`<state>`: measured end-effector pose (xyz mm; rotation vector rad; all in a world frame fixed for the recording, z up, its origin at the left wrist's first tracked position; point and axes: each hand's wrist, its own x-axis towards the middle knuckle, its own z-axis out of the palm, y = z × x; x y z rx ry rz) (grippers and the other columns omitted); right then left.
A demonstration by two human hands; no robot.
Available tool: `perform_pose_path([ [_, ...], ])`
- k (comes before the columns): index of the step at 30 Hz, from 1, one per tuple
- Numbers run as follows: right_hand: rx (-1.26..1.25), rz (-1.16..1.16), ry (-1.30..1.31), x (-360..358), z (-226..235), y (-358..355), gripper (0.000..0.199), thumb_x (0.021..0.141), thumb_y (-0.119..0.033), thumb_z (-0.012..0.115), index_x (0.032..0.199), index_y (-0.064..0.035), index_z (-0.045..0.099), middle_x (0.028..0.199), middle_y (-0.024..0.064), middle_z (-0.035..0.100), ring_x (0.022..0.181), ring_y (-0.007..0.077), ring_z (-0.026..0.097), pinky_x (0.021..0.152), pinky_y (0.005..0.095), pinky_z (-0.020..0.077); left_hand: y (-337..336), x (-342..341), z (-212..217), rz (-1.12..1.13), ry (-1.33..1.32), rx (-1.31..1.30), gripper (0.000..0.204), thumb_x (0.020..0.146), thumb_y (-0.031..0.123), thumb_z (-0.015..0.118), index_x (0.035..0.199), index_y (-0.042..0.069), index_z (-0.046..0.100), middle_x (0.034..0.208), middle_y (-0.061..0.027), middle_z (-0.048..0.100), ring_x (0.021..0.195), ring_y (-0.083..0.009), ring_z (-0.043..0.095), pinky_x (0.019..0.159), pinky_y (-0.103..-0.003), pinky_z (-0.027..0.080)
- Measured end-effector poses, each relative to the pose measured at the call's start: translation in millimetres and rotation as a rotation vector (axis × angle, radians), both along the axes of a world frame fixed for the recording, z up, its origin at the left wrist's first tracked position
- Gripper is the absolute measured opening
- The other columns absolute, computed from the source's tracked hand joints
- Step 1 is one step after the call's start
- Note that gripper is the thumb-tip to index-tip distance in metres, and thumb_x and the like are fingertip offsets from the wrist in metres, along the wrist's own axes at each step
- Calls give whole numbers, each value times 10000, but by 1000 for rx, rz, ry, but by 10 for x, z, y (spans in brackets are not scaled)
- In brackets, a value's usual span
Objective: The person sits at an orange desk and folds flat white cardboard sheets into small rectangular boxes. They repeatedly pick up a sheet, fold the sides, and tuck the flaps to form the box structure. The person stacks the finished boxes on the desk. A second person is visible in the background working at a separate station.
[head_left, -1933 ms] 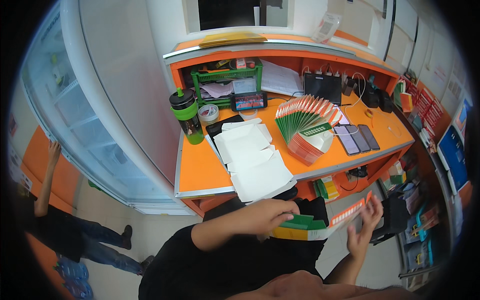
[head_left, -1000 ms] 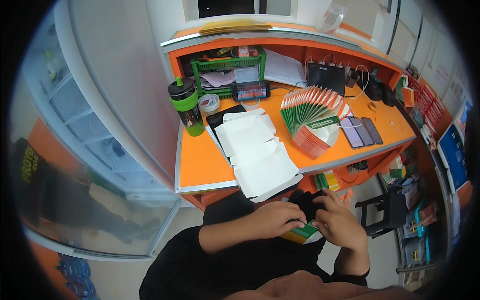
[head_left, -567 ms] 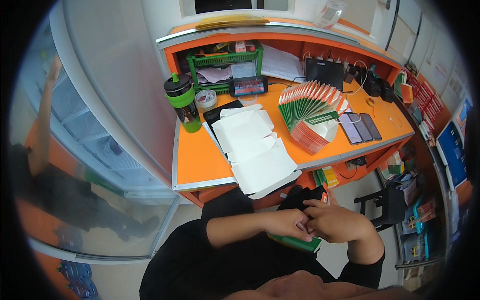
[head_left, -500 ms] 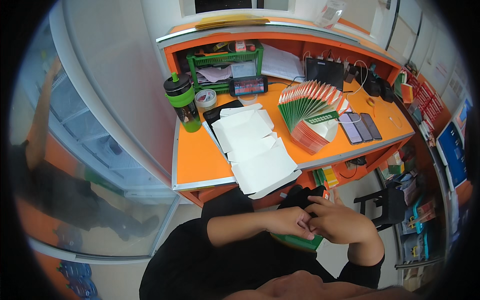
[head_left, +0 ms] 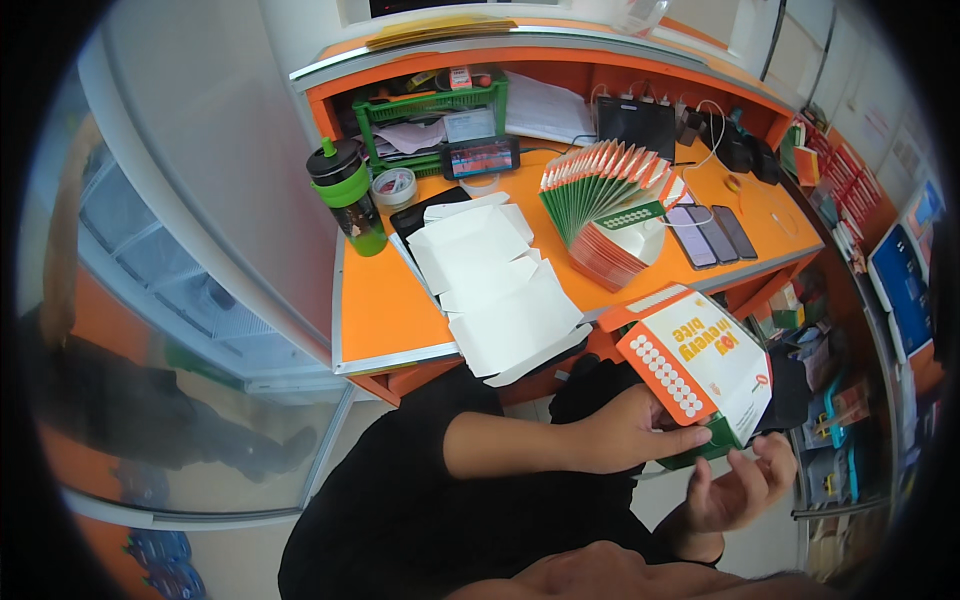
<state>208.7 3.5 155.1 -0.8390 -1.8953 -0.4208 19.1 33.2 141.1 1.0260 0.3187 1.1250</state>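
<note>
Held above my lap is a food carton point(head_left: 735, 375) of folded card, printed orange, white and green. My left hand point(head_left: 622, 438) grips its near edge, thumb lying along the outside. Close beside the green end, my right hand point(head_left: 738, 490) has its fingers apart and slightly curled, with nothing in it. On the orange desk point(head_left: 385, 315), flat white carton blanks point(head_left: 510, 310) lie overlapping near the front edge. To their right stands a fanned row of nested cartons point(head_left: 610, 215) in green, white and red.
A black and green bottle point(head_left: 350, 200), a tape roll point(head_left: 393, 187) and a propped phone point(head_left: 480, 158) stand at the desk's left. Several phones point(head_left: 715, 235) lie at its right. A green basket point(head_left: 375, 125) holds papers. A glass-doored cabinet point(head_left: 215, 70) stands left.
My hands, together low over my lap before, have parted. The carton has come up into view in my left hand, and my right hand has moved down and right. The view has shifted slightly.
</note>
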Motion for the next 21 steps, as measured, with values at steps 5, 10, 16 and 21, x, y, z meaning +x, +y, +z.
perform_pose_path([
  [5, -65, 40, 131, -172, -110, 76, 473, 850, -281, 767, 1232, -113, 543, 1290, 217, 537, 1207, 440, 548, 1011, 546, 464, 18, 48, -42, 108, 325, 180, 454, 967, 194, 671, 1357, 47, 489, 1261, -61, 585, 1132, -118, 570, 938, -295, 506],
  [10, -302, 243, 147, -162, -179, 86, 521, 799, -121, 782, 1237, -102, 501, 1465, 383, 404, 1334, 545, 456, 1084, 574, 402, 92, -122, -152, -155, 470, 71, 522, 1026, 316, 566, 1463, 74, 411, 1416, -111, 508, 1257, -168, 532, 1027, -325, 475],
  [16, -427, 529, 318, -261, -330, 174, 406, 887, -70, 669, 1133, -60, 346, 1492, 441, 294, 1430, 490, 352, 1147, 512, 310, 35, -349, -331, -290, 198, -77, 538, 1029, 339, 542, 1476, 80, 391, 1438, -114, 483, 1277, -175, 514, 1041, -330, 464],
  [21, -528, 661, 612, -346, -364, 121, 370, 946, -136, 633, 1130, -12, 337, 1460, 481, 300, 1445, 431, 351, 1140, 442, 322, 29, -447, -454, -380, -27, -200, 551, 1031, 358, 521, 1487, 85, 373, 1456, -116, 462, 1294, -180, 499, 1052, -335, 455],
])
